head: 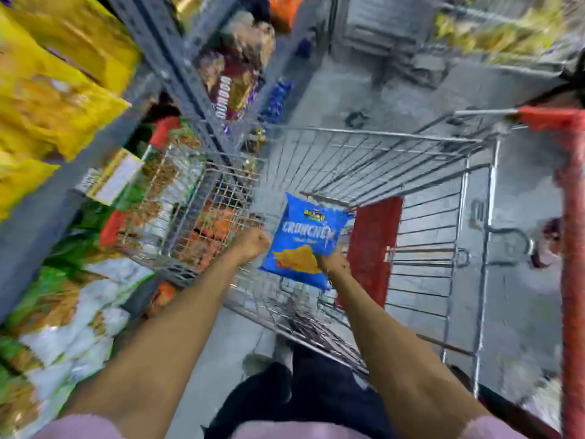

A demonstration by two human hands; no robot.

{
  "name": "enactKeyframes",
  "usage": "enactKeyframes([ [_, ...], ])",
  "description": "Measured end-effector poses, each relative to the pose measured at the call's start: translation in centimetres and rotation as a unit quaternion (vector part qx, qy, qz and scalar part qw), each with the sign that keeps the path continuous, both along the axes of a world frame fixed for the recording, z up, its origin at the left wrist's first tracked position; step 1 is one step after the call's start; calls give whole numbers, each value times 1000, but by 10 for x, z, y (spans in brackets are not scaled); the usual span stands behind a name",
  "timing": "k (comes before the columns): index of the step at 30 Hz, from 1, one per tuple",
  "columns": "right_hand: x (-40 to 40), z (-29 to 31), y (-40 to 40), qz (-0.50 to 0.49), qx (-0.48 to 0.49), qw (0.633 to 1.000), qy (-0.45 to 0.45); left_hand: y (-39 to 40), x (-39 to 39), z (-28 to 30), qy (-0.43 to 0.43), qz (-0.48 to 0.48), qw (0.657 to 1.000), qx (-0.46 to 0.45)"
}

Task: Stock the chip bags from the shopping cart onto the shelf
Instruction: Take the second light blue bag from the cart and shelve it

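Observation:
A blue chip bag (304, 239) with a yellow chip picture hangs over the wire shopping cart (364, 166). My right hand (334, 264) grips the bag's lower right corner. My left hand (251, 245) is a closed fist just left of the bag, at its edge; whether it touches the bag is unclear. The grey metal shelf (177, 58) runs along the left, with yellow bags (53, 96) on an upper level and green and white bags (66, 315) lower down. The whole view is blurred by motion.
A wire basket (177, 213) with orange packs hangs between the shelf and the cart. The cart's red handle (573, 248) stands at the right, its red seat flap (373, 248) behind the bag. Maroon packs (231, 83) sit farther along the shelf. My legs stand on the grey floor.

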State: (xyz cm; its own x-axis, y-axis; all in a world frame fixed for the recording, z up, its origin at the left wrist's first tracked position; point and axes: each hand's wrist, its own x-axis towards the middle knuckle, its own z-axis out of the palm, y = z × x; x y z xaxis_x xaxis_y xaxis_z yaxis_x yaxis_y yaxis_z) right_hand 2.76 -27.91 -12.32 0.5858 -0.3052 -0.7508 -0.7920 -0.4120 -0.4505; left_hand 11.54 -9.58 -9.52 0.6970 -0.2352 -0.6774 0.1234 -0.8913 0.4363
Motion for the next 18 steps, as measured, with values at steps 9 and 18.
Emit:
enactKeyframes([
  [9, 14, -68, 2, -148, -7, 988, 32, -31, 17, -99, 98, 66, 992, 54],
  [18, 24, -123, -13, -134, -43, 989, 54, -52, 37, -167, 70, 165, 984, 5],
])
